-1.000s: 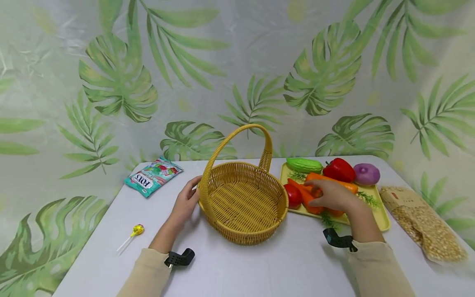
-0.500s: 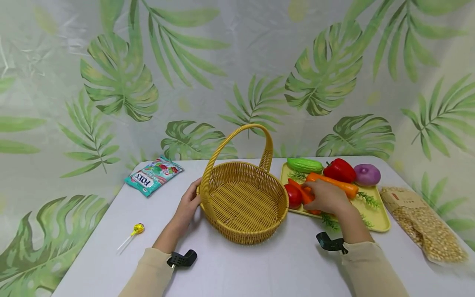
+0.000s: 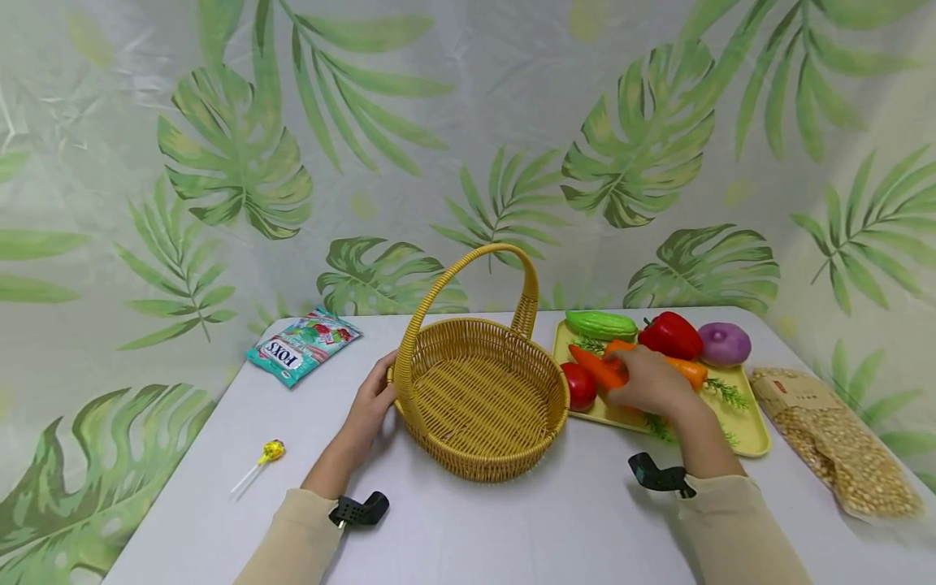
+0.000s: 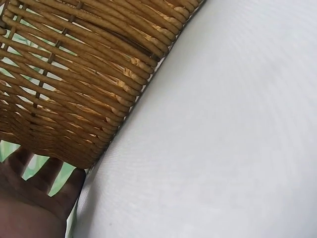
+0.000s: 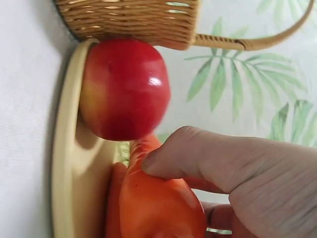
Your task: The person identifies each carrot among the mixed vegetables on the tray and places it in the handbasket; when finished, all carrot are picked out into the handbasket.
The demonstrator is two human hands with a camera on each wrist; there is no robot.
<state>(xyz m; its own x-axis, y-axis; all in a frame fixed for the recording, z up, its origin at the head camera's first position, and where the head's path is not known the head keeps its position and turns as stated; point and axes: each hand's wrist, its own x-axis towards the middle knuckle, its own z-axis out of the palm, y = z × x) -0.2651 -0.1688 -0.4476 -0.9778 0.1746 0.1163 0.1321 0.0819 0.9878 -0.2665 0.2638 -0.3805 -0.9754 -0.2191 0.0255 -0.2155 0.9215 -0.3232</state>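
My left hand (image 3: 369,404) rests against the left side of a yellow wicker basket (image 3: 483,465) with a tall hoop handle. In the left wrist view its extended fingers (image 4: 72,191) touch the woven side. Over a pale yellow tray (image 3: 746,435), my right hand (image 3: 651,380) grips an orange carrot (image 3: 595,367) between thumb and fingers. The right wrist view shows that carrot (image 5: 148,203) above another orange one (image 5: 115,198). A red apple (image 5: 124,89) sits at the tray's edge, close by the basket.
On the tray lie another carrot (image 3: 687,371), a green bitter melon (image 3: 601,325), a red bell pepper (image 3: 669,335) and a purple round vegetable (image 3: 724,344). A bag of yellow kernels (image 3: 841,447) is at right. A candy bag (image 3: 302,348) and a lollipop (image 3: 272,452) lie left.
My right hand has closed from loose fingers above the carrot to a grip, and the carrot has risen slightly and turned. The left hand and basket stay nearly still.
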